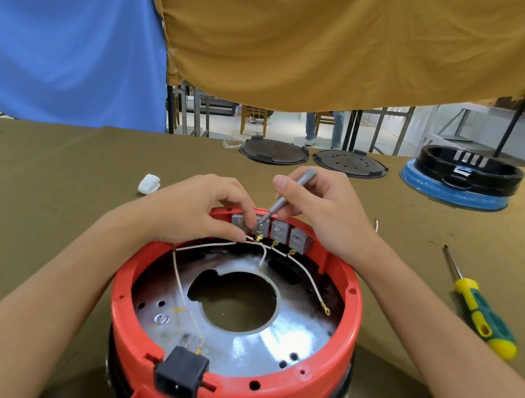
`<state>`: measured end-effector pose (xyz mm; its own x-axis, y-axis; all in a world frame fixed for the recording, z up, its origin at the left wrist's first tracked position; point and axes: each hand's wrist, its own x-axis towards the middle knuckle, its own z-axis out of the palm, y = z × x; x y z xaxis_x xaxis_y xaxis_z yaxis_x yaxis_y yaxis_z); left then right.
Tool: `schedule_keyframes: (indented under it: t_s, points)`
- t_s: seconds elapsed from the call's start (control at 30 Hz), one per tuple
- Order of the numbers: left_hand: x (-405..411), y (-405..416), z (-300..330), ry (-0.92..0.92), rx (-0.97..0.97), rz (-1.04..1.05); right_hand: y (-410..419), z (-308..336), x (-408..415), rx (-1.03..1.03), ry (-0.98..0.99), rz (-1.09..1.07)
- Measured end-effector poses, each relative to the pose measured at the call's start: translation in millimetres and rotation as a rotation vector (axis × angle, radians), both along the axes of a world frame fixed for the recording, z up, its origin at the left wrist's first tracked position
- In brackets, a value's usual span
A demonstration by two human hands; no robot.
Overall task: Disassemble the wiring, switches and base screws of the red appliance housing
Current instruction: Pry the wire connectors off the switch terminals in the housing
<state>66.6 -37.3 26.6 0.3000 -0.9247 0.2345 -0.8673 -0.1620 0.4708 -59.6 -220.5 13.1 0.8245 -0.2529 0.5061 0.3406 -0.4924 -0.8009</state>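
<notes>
Red housing (222,390) on desk (48,180), lower centre. Right hand (318,208) grasps grey bit (284,195), tip at 4 switches (278,231). Left hand (197,208) pinches white wire (208,245).

Looks like a workshop: cloth-covered bench (48,184), screwdriver (478,311) lying right, stripped appliance parts (462,176) far right, metal racks (390,130) beyond.

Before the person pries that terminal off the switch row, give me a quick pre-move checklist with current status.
1. Grey metal tool gripped by right hand: ok.
2. Tool tip at the second switch terminal: ok.
3. Left hand pinching the white wire beside that terminal: ok.
4. Red housing resting steady on the table: ok.
5. Terminal already loosened: cannot tell.
6. Yellow-green screwdriver lying nearby: ok.
</notes>
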Motion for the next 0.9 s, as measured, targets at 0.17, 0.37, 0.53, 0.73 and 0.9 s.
schedule_keyframes:
  t_s: [0.17,0.37,0.53,0.73,0.9]
  points:
    - [1.6,1.5,1.3,0.028,-0.021,0.078,1.6,1.4,-0.3,0.007,0.021,0.049]
    - [-0.2,4.0,4.0,-0.038,-0.021,0.159,5.5,3.1,-2.9,0.006,0.035,0.097]
    - [-2.6,5.7,6.9,-0.099,0.007,0.172,7.5,5.3,-5.6,-0.095,0.041,0.068]
    - [-2.5,6.3,6.1,-0.047,-0.013,0.174,8.8,5.6,-6.0,-0.198,0.061,0.031]
    - [-0.9,5.6,3.7,-0.019,-0.038,0.166,6.8,4.7,-3.8,-0.187,0.084,0.029]
